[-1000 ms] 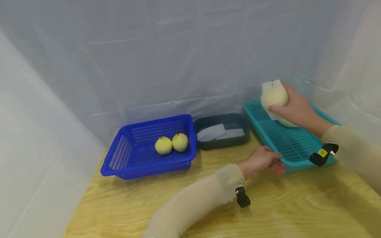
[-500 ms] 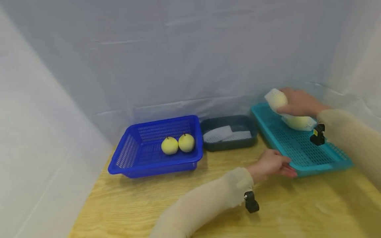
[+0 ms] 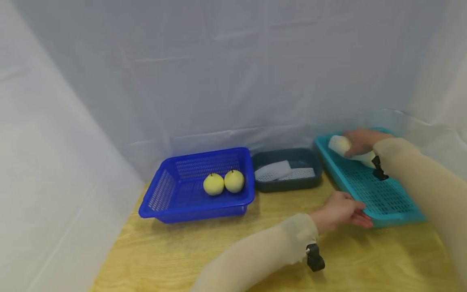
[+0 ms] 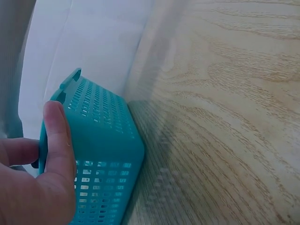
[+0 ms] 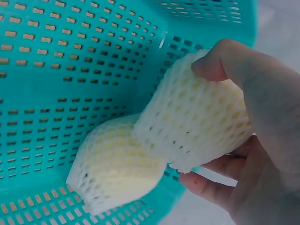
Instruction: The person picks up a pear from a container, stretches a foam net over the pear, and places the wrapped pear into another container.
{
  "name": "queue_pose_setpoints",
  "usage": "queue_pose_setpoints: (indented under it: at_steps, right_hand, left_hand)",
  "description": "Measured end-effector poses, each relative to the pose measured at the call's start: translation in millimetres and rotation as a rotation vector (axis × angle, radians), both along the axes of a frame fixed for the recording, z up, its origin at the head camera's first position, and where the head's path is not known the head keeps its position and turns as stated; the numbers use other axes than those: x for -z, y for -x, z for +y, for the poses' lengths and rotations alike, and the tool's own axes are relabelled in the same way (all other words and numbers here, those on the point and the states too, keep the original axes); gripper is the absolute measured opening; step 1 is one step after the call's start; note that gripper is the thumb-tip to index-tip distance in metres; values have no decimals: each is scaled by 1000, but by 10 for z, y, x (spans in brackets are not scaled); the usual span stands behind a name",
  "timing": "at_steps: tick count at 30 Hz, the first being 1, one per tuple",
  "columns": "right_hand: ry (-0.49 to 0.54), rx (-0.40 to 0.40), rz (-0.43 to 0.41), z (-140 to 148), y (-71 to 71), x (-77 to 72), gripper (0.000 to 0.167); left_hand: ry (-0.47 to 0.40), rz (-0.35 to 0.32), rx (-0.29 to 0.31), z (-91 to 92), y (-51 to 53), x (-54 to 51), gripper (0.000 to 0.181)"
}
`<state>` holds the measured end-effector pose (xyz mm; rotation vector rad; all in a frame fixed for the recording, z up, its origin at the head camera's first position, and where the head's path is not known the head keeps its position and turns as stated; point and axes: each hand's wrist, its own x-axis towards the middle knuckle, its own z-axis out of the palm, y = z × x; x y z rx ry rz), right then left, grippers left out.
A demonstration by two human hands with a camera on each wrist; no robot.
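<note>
In the right wrist view my right hand (image 5: pixel 262 122) grips a pear in a white foam net (image 5: pixel 197 112), inside the far end of the turquoise basket (image 5: pixel 42 89). A second netted pear (image 5: pixel 117 164) lies against it in that basket. My left hand (image 4: pixel 42 183) pinches the basket's rim between thumb and fingers in the left wrist view. The head view shows the left hand (image 3: pixel 343 209) at the basket's near left corner and the right hand (image 3: pixel 363 141) over its far end, covering part of the held pear (image 3: pixel 339 144).
A blue basket (image 3: pixel 197 211) with two bare pears (image 3: pixel 213 184) (image 3: pixel 234 181) stands on the left of the wooden table (image 3: pixel 164 255). Between the baskets sits a dark green tray (image 3: pixel 288 185) holding white foam nets (image 3: pixel 277 170). Pale sheeting (image 3: pixel 219 73) hangs behind.
My right hand has lowered the netted pear from above the turquoise basket into its far end, beside the other one. My left hand stays at the rim. The view has shifted slightly.
</note>
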<state>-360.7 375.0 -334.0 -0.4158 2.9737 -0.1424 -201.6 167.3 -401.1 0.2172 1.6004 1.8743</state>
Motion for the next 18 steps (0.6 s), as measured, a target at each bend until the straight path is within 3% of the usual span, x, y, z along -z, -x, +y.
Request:
queue_pose_setpoints:
  at_steps: [6, 18]
  right_hand:
    - [2, 5, -94, -15, 41, 110, 77]
    - [-39, 68, -123, 45, 10, 286, 82]
  left_hand:
    - [-4, 3, 13, 38, -16, -8, 12]
    - [31, 10, 53, 85, -75, -107, 11]
